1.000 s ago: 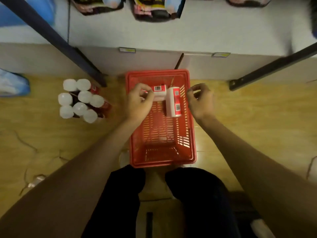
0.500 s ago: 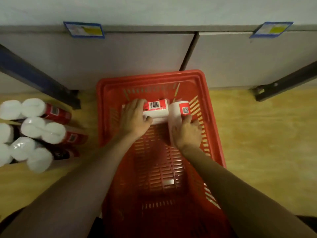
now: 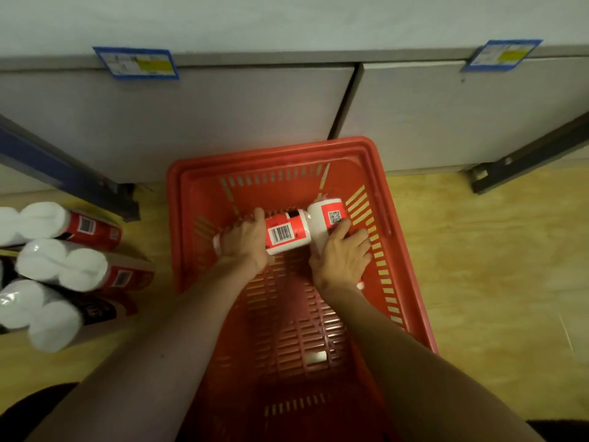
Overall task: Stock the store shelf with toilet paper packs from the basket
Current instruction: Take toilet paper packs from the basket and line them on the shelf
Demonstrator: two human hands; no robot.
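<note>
Left hand (image 3: 245,242) is wrapped round a barcoded toilet paper pack (image 3: 285,232) lying crosswise; right hand (image 3: 342,255) is laid on a second pack (image 3: 328,218) whose long axis runs front to back, fingers curled over it. Both packs are held at the far end of the red basket (image 3: 404,250), touching each other. Shelf (image 3: 223,116) is located straight ahead above the rim. More packs (image 3: 60,269) are stacked on the floor at left; the lift path is judged unobstructed.

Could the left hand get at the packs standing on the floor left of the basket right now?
Probably not yet: the left hand grips a barcode pack in the basket. The floor packs stand unobstructed.
</note>
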